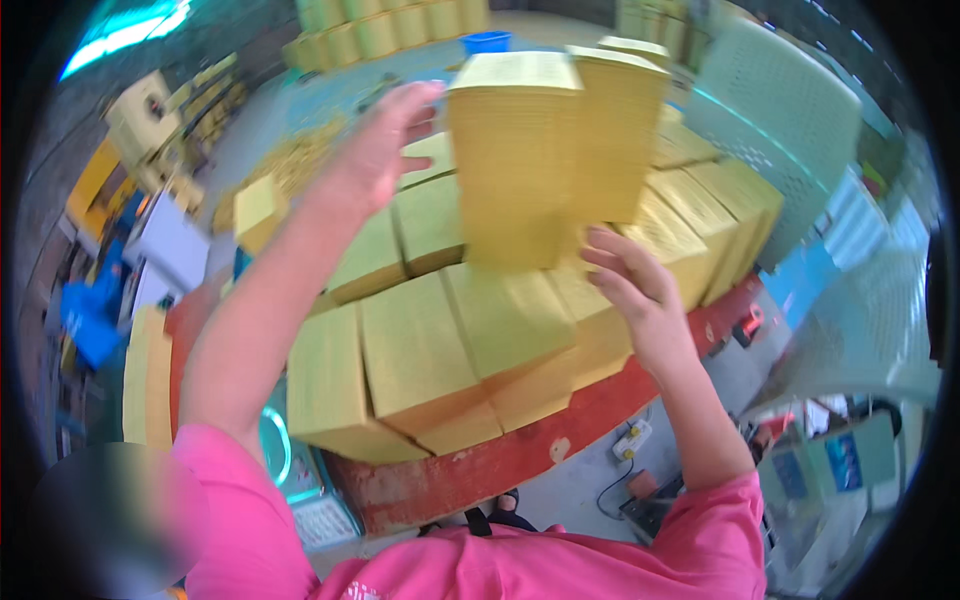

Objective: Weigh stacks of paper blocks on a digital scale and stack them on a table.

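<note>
A tall stack of yellow paper sheets [515, 170] stands upright on the other stacks, its layered edges facing me. Beside its upper left side is my left hand [392, 140], fingers spread and apart from the paper. Low at its right side is my right hand [637, 285], its fingers slightly bent and apart; whether a fingertip touches the paper I cannot tell. Another upright stack [620, 130] rises behind and to the right. Under and around them, several yellow paper blocks [415, 340] lie in rows on a red table [560, 445] with a worn edge.
Pale green plastic chairs [775, 115] stand close on the right. Loose yellow scraps [305, 155] cover the floor beyond the left arm. A blue bucket [487, 42] and more yellow stacks [395, 35] are at the back. A power strip [632, 439] with a cable lies below the table edge.
</note>
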Motion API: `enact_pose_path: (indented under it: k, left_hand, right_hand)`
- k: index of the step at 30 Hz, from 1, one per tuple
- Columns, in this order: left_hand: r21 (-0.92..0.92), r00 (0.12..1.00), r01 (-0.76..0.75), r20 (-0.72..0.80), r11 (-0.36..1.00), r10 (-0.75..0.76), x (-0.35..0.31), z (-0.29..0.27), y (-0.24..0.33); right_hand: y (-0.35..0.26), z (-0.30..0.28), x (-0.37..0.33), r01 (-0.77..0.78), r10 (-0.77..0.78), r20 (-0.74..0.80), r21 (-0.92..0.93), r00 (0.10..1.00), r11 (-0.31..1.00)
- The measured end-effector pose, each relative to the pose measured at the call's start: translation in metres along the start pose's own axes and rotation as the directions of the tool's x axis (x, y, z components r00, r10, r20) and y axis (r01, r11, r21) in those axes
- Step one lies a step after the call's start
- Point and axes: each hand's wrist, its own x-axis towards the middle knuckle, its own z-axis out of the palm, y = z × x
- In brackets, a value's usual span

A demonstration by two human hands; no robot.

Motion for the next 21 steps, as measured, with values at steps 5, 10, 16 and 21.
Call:
enact_pose_path:
  k: [5, 10, 16, 21]
  left_hand:
    - [0.219, 0.97, -0.213, -0.073, 0.952, 0.233, -0.116, -0.031, -0.036]
    - [0.365, 0.954, -0.119, -0.214, 0.924, 0.207, -0.275, -0.111, -0.066]
    - [0.126, 0.617, 0.249, -0.785, 0.96, -0.057, -0.493, -0.267, -0.118]
    - [0.424, 0.363, 0.773, -0.906, 0.472, 0.22, -0.671, -0.421, -0.115]
  right_hand:
    - [-0.028, 0.053, -0.057, 0.036, -0.035, 0.062, -0.014, 0.997, 0.999]
    - [-0.01, 0.155, -0.111, -0.128, 0.007, 0.451, 0.238, 0.892, 0.963]
    - [-0.004, 0.31, -0.175, -0.498, 0.06, 0.829, 0.274, 0.556, 0.822]
    - [-0.011, 0.435, -0.24, -0.589, 0.089, 0.903, 0.197, 0.42, 0.784]
